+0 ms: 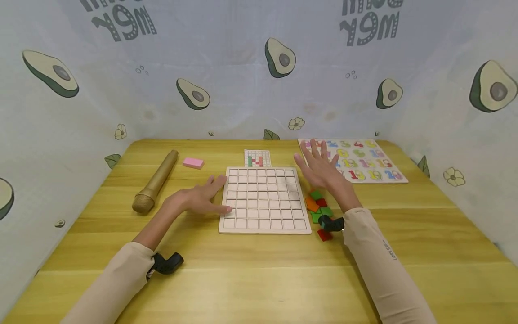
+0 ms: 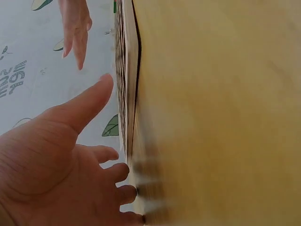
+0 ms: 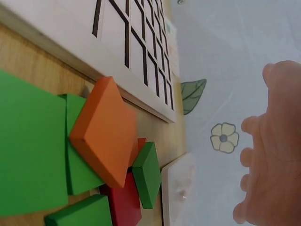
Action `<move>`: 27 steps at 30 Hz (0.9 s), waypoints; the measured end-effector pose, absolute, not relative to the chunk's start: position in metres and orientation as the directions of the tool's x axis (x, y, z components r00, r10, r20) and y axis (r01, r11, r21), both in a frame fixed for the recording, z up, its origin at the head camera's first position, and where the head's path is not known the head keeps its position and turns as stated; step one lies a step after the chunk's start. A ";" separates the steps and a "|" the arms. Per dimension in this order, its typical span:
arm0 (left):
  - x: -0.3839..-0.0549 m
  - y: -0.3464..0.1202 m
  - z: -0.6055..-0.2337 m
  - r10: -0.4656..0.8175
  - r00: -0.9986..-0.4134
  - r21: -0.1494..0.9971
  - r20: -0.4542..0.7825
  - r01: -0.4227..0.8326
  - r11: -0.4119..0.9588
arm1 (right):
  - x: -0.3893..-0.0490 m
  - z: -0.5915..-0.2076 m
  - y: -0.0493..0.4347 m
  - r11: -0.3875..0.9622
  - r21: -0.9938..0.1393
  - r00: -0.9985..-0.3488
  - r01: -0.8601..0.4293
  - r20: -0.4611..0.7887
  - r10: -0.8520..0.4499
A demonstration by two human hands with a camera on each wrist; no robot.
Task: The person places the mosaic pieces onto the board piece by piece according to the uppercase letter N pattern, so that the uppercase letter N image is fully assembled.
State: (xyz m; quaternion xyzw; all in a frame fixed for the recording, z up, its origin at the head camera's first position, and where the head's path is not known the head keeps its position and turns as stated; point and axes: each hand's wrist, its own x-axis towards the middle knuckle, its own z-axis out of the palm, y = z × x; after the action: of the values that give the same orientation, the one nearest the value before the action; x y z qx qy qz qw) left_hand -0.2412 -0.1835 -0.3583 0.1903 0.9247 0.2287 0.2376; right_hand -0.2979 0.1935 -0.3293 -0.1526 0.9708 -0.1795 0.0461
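Note:
A white square grid board (image 1: 263,200) lies flat in the middle of the wooden table. My left hand (image 1: 202,198) is at its left edge, fingers spread, with the thumb over the lower left squares; it holds nothing. The left wrist view shows that hand (image 2: 61,165) beside the board's edge (image 2: 133,70). My right hand (image 1: 319,166) is raised to the right of the board, fingers spread and holding nothing. Below it, next to the board's right side, lies a loose pile of green, orange and red square tiles (image 1: 325,210), with an orange tile (image 3: 106,134) resting on green ones.
Behind the board lies a small pattern card (image 1: 257,158) with coloured squares. A number puzzle board (image 1: 374,164) is at the back right, partly behind my right hand. A gold microphone (image 1: 155,182) and a pink block (image 1: 193,163) lie on the left.

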 end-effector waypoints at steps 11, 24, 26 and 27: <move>-0.257 -0.202 -0.387 0.523 -0.787 0.546 -0.326 0.295 0.784 | -0.303 -0.330 0.191 0.880 -0.367 -0.939 -0.300 -0.051 -0.341; -0.253 -0.202 -0.386 0.541 -0.774 0.568 -0.329 0.295 0.768 | -0.303 -0.327 0.212 0.783 -0.453 -0.887 -0.427 0.041 -0.460; -0.242 -0.193 -0.369 0.542 -0.771 0.558 -0.335 0.302 0.773 | -0.302 -0.329 0.217 0.776 -0.440 -0.881 -0.453 0.091 -0.463; -0.238 -0.190 -0.361 0.546 -0.767 0.556 -0.337 0.307 0.773 | -0.301 -0.330 0.220 0.771 -0.435 -0.878 -0.466 0.120 -0.463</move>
State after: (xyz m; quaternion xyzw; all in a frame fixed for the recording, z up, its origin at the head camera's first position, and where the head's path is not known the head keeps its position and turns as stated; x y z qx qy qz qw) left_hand -0.2378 -0.1895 -0.3611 0.2348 0.9083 0.2419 0.2479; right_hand -0.3011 0.2202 -0.3299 -0.2469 0.9409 -0.2318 -0.0028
